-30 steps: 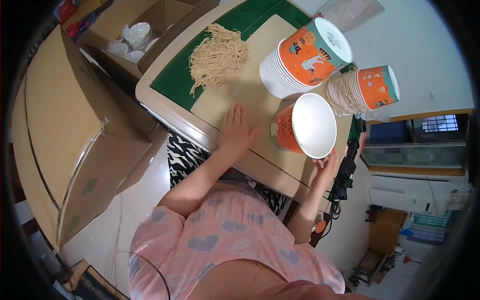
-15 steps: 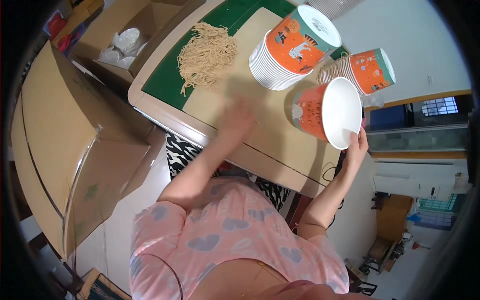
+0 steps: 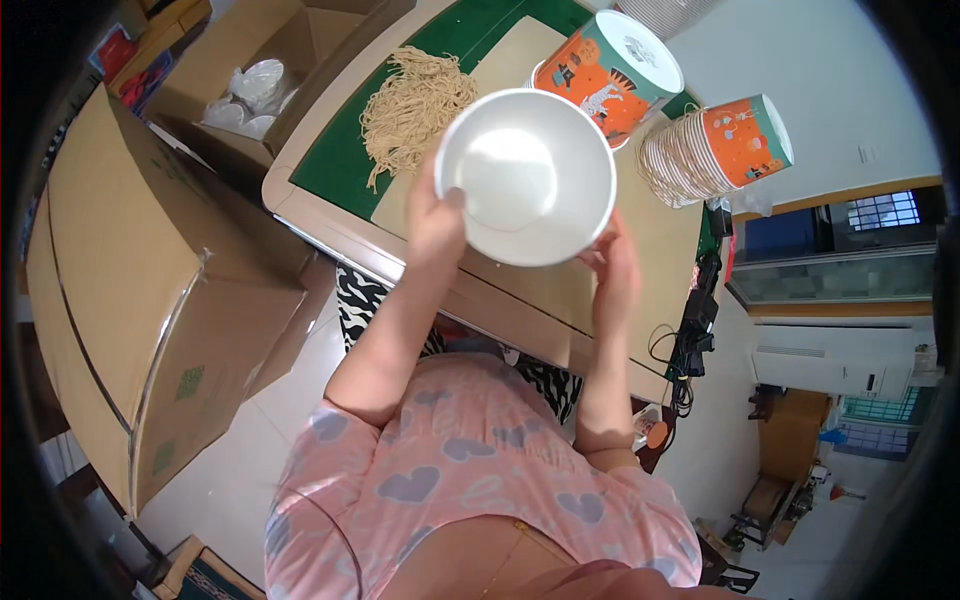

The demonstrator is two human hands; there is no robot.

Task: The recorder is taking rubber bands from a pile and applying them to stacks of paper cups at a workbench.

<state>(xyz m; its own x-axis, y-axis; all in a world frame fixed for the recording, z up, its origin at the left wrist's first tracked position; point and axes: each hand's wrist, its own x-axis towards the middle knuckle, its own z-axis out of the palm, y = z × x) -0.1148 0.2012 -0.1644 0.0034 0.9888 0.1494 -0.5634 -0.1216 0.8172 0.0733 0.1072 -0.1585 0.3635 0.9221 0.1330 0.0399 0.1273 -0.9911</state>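
Observation:
A white-lined paper bucket is held up over the table between my two hands, its round mouth facing me. My left hand grips its left side, the thumb over the rim. At its lower right, my right hand has its fingers closed against the wall. The bucket's outside is hidden from this angle. Just behind it stands an upside-down stack of orange printed buckets. A tangled pile of tan strings lies to the left. Farther right, a second stack of orange buckets has strings looped around it.
The table has a green cover under a tan board. An open carton with plastic-wrapped white items stands at the far left, a large cardboard box nearer. Black cables and adapters hang at the table's right edge.
The bucket has moved left from the table's right side and turned its mouth toward me. My left hand has risen from the board and taken hold of it.

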